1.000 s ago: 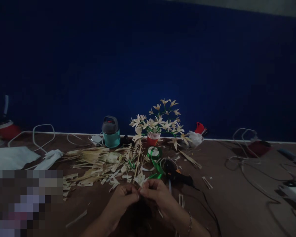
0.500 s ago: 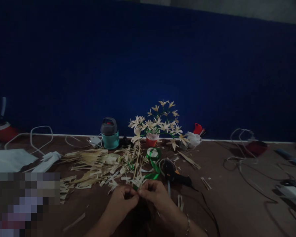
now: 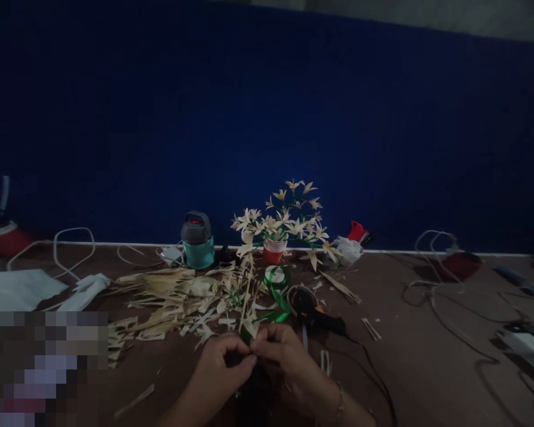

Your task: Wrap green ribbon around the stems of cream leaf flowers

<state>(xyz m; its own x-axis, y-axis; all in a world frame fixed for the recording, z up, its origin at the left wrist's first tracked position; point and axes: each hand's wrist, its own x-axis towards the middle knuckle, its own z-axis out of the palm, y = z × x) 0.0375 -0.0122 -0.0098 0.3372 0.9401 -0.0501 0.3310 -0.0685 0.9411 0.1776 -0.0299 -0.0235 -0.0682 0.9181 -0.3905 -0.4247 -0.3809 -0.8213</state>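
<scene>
Between my two hands is a pale husk flower (image 3: 251,327) with green at its base. My left hand (image 3: 220,367) pinches at this green base, thumb and forefinger pressed together. From the right side, the fingertips of my right hand (image 3: 287,353) are closed on the flower too. A green ribbon (image 3: 279,303) runs from its spool (image 3: 275,276) down toward my right hand; its end near the fingers is hidden. Just beyond the hands lie dry husks (image 3: 169,290) and loose husk flowers. A black glue gun (image 3: 323,320) rests beyond my right hand.
A red-and-white cup (image 3: 275,251) holds a bunch of husk flowers (image 3: 293,222) by the blue wall. A turquoise jar (image 3: 199,252) stands left of it, a plastic bag (image 3: 350,250) right. White cloth (image 3: 22,289) lies at left; cables and a power strip (image 3: 527,350) at right.
The flower between my fingers has turned: its spread petals faced away before, and now a narrower pale tip with green beside it shows. My left thumb has shifted slightly to the right.
</scene>
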